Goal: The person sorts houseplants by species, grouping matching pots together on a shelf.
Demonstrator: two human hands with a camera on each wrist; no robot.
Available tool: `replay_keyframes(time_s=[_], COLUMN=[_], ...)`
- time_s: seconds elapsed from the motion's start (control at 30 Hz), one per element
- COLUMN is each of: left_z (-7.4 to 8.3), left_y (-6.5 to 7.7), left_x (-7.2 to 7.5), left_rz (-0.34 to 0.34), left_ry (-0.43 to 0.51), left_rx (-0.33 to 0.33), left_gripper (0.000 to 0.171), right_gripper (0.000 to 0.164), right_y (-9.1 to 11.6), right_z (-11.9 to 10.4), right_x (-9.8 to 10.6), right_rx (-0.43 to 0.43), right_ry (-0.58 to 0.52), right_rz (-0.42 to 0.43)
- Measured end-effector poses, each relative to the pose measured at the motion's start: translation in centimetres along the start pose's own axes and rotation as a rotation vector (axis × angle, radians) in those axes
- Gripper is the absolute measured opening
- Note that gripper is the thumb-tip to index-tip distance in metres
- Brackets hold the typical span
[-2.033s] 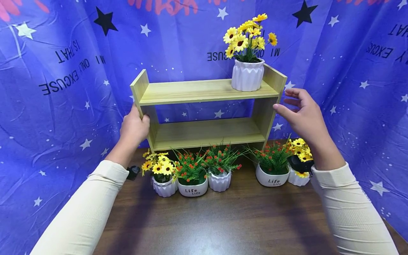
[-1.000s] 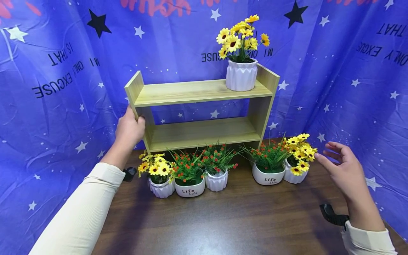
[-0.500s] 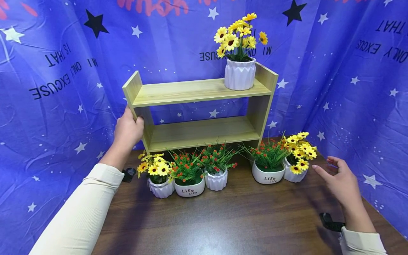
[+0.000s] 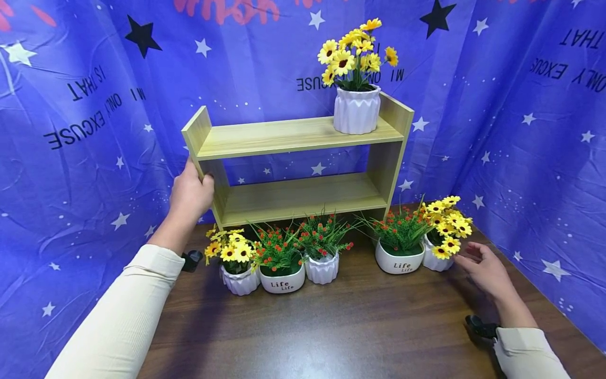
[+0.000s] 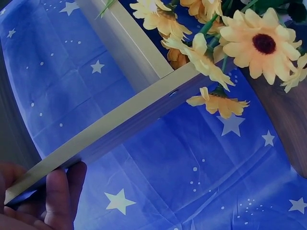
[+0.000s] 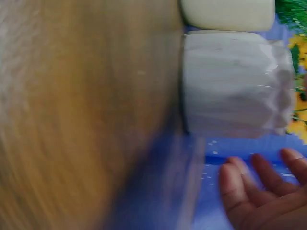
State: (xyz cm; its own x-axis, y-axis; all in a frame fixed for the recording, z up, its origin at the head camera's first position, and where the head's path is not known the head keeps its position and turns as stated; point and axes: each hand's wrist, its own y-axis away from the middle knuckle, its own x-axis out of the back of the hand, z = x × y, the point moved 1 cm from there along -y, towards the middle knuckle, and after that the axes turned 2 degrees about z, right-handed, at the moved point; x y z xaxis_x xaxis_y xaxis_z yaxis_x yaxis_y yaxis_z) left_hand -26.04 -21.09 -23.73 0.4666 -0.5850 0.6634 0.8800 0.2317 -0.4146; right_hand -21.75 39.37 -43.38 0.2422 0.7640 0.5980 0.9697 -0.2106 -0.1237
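- At the left of the head view, the left hand [image 4: 191, 195] is curled round the edge of the wooden shelf's left side panel and grips it; the left wrist view shows some of its fingers [image 5: 57, 196] against the panel at lower left.
- Right of that hand, at lower left of centre, a fluted white pot of yellow flowers [image 4: 240, 280] stands on the brown desk [image 4: 303, 329].
- Just beside it stands an oval white pot marked "Life" [image 4: 282, 280], with green grass and red blooms.
- The wooden shelf [image 4: 284, 136] fills the middle of the frame, behind this front row, its lower part hidden by plants; it has two boards between two upright sides.
- Next along the desk comes a fluted white pot with red blooms [image 4: 323, 269].
- Above, a taller yellow-flowered pot [image 4: 357, 111] stands upright at the right end of the shelf's top board.
- Right of centre, across a gap on the desk, is a second oval "Life" pot [image 4: 400, 261].
- Just beside that, at lower right, stands the rightmost yellow-flowered pot [image 4: 436, 258].
- Farthest right, the right hand [image 4: 487, 271] is just beside this last pot, fingers apart and slightly bent, holding nothing; the right wrist view shows a gap between them.
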Motion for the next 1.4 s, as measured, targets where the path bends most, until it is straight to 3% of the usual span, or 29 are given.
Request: replay_keyframes(time_s=[0.27,0.5,1.0,1.4], left_z=[0.1,0.0,-0.1,0.0], left_y=[0.0,0.0,-0.1,-0.1], left_x=[0.0,-0.1,0.0,0.0], left_rz=[0.0,-0.002,0.005,0.005], left_ry=[0.008,0.0,0.002,0.003], left_rx=[-0.003,0.001,-0.003,-0.005], left_gripper=[0.047,0.047,0.047,0.046], right_gripper=[0.076,0.078,0.078,0.087], right_y=[-1.4,-1.8,-0.9,-1.1], right_z=[0.7,1.1,0.3,-0.4], right_x=[-1.0,-1.6,-3.1,-4.8], right_rx=[0.034,0.004,0.011,-0.136], right_ry=[-0.042,-0.033,-0.055,-0.182], right_rz=[-0.044,-0.093,-0.002,0.068])
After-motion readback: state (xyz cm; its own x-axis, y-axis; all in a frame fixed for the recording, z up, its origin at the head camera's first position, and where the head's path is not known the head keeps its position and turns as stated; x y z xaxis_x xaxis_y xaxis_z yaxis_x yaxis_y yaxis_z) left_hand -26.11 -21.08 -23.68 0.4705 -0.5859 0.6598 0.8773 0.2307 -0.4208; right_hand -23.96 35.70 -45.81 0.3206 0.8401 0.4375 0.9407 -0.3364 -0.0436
